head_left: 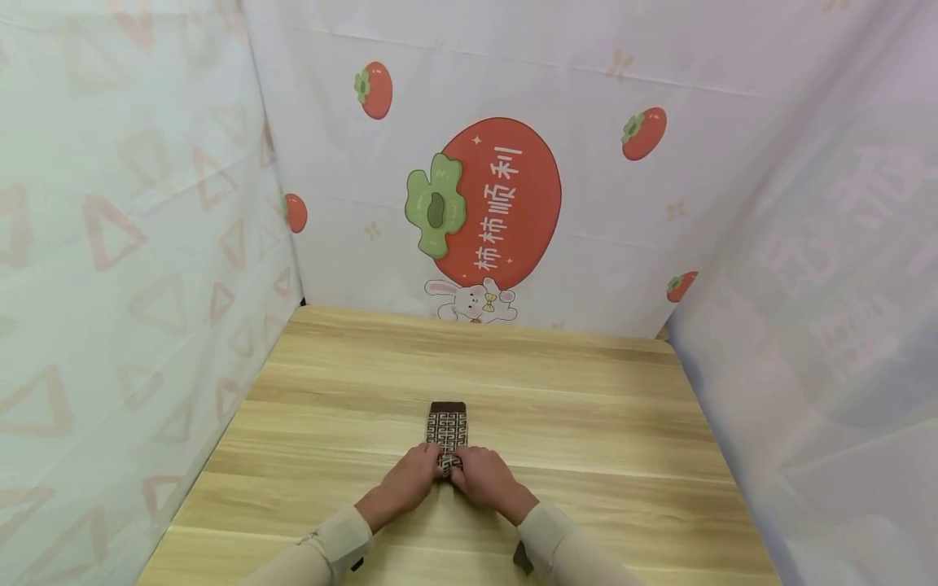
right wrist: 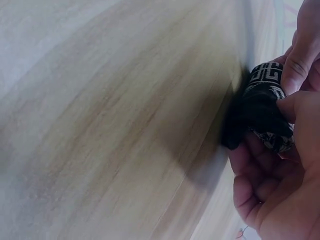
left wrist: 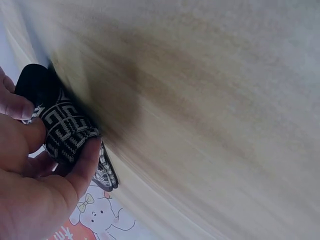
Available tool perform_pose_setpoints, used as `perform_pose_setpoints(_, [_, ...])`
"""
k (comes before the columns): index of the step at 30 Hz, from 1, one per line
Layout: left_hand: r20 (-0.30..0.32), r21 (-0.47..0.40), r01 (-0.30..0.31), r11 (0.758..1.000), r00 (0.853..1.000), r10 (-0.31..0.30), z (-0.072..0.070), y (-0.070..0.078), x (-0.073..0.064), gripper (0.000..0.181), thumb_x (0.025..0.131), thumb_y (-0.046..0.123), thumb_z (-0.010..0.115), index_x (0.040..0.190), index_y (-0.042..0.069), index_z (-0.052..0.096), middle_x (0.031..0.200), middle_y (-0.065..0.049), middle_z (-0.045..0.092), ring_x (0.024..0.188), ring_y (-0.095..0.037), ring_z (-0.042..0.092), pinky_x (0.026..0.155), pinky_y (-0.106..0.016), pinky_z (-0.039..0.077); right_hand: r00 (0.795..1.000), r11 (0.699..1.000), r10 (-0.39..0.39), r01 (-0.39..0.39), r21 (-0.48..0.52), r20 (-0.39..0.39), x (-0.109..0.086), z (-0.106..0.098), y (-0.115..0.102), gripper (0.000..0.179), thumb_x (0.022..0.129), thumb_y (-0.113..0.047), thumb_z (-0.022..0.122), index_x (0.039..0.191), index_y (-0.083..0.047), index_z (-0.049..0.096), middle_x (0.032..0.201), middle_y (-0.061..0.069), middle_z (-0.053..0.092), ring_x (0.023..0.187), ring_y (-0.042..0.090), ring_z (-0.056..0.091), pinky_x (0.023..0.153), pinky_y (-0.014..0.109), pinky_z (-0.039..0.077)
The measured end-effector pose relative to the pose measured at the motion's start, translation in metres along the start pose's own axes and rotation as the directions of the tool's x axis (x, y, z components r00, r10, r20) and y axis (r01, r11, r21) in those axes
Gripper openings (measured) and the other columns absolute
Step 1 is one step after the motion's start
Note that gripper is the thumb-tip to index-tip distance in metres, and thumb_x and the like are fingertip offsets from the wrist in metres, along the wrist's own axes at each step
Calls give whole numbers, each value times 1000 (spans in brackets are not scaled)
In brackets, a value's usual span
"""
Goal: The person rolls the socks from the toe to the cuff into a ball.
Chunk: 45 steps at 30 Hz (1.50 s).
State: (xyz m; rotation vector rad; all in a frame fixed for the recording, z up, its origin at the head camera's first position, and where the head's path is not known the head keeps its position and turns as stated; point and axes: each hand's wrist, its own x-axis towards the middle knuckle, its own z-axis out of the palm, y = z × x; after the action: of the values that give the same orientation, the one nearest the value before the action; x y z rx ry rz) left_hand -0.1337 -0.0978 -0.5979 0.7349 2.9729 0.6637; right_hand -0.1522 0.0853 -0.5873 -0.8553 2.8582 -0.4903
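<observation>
A black knitted sock (head_left: 448, 425) with a pale geometric pattern lies lengthwise in the middle of the table. Its plain black end points away from me, and the near end is bunched. My left hand (head_left: 410, 478) pinches the near end from the left, while my right hand (head_left: 488, 478) grips it from the other side. In the left wrist view, thumb and fingers curl round the folded sock (left wrist: 64, 125), and layered edges show beneath. The right wrist view has a plain black part of the sock (right wrist: 255, 110) between thumb and fingers. Whether there are two socks, I cannot tell.
The wood-grain table (head_left: 330, 366) reaches back to a white cloth (head_left: 337, 268) printed with persimmons and a rabbit. Patterned cloths hang along the left and right sides. A small dark object (head_left: 523, 558) shows beside the right sleeve.
</observation>
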Motion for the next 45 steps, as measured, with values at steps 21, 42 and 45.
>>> perform_pose_setpoints(21, [-13,69,160,985,987,-160,-6,0,23,15,92,19,72,97,9,62,86,-9,66,74,-22,60,61,-36,51,979,979,203,-203,20,-14,15,-9,-4,13,93,-27,72,90,-15,66,81,-1,57,70,15,48,58,32,41])
perform_pose_setpoints(42, [-79,69,133,989,989,-127,-8,2,28,14,85,12,79,83,12,65,83,-3,64,75,-20,58,65,-35,52,971,981,66,-106,-165,-230,12,4,-8,8,90,-27,75,95,-21,71,101,-3,66,83,18,58,66,32,43])
perform_pose_setpoints(45, [-102,105,113,988,989,-102,-6,6,24,14,86,14,79,89,13,65,87,-3,66,73,-19,57,63,-32,52,970,985,43,-81,-152,-240,9,4,-6,9,90,-26,75,93,-19,70,98,-2,65,81,17,57,67,31,44])
